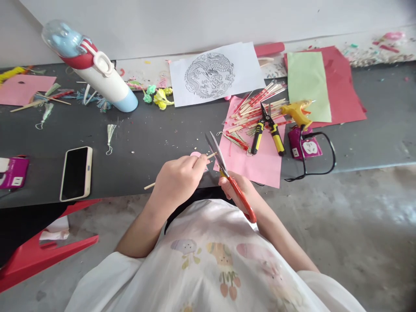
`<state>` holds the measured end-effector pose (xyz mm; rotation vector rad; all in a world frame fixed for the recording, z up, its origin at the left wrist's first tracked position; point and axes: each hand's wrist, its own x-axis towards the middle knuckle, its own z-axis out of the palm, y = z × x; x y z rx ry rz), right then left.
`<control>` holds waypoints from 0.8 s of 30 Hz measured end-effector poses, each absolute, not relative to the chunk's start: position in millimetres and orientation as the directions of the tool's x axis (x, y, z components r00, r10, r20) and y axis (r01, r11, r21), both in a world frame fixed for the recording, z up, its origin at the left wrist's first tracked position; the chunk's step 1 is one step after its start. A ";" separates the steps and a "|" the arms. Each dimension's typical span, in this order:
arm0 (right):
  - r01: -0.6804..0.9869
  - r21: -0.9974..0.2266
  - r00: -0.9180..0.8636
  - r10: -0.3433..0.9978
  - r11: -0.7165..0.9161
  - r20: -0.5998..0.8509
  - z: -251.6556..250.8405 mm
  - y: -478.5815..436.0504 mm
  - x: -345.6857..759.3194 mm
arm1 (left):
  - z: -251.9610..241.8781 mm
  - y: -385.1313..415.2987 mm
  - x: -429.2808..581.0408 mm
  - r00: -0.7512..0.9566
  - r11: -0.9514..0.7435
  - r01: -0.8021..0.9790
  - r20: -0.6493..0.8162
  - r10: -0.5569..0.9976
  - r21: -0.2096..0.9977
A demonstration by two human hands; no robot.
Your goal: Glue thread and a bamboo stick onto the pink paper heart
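My left hand (180, 177) is closed round a thin wooden stick (148, 186), whose short end pokes out past the thumb. My right hand (238, 187) grips a pair of scissors (222, 159) with red handles. The scissor blades are slightly parted and point up and away, close to the tip of the stick. Small pale bits lie on the dark table (156, 143) near the blades. Part of a pink round piece (195, 154) shows behind my left hand; most of it is hidden.
Pliers (268, 130) and sticks with red wrapping (256, 104) lie on pink paper (266, 171). Right of them are a yellow glue gun (297, 112) and a purple socket box (305, 145). A dragon drawing (243, 71), a bottle (104, 82) and a phone (76, 174) are further left.
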<state>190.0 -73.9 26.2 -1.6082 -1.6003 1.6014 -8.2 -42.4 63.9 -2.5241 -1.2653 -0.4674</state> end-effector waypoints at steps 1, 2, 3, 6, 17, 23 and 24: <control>0.447 -0.843 -0.272 0.853 -0.299 -0.447 26.6 -74.0 189.2 | 64.2 -42.4 -8.2 0.564 -0.578 0.810 0.402 0.722 -0.099; 0.449 -0.840 -0.262 0.853 -0.306 -0.451 27.0 -74.2 188.6 | 64.5 -42.4 -8.1 0.564 -0.578 0.810 0.398 0.724 -0.097; 0.447 -0.839 -0.255 0.855 -0.310 -0.452 27.2 -74.4 188.2 | 64.7 -42.4 -8.1 0.564 -0.578 0.811 0.396 0.725 -0.096; 0.420 -0.850 -0.256 0.857 -0.319 -0.448 26.2 -75.3 188.4 | 64.5 -42.5 -7.9 0.560 -0.575 0.813 0.394 0.729 -0.093; 0.427 -0.857 -0.275 0.861 -0.290 -0.428 25.9 -76.7 185.5 | 63.1 -38.6 -10.2 0.528 -0.571 0.819 0.312 0.790 0.061; 0.459 -0.868 -0.335 0.869 -0.188 -0.365 33.3 -75.6 186.5 | 66.5 -31.8 -16.8 0.534 -0.584 0.783 0.248 0.808 0.216; 0.463 -0.868 -0.342 0.867 -0.179 -0.362 34.0 -75.4 186.9 | 66.9 -31.4 -17.2 0.539 -0.587 0.781 0.246 0.805 0.212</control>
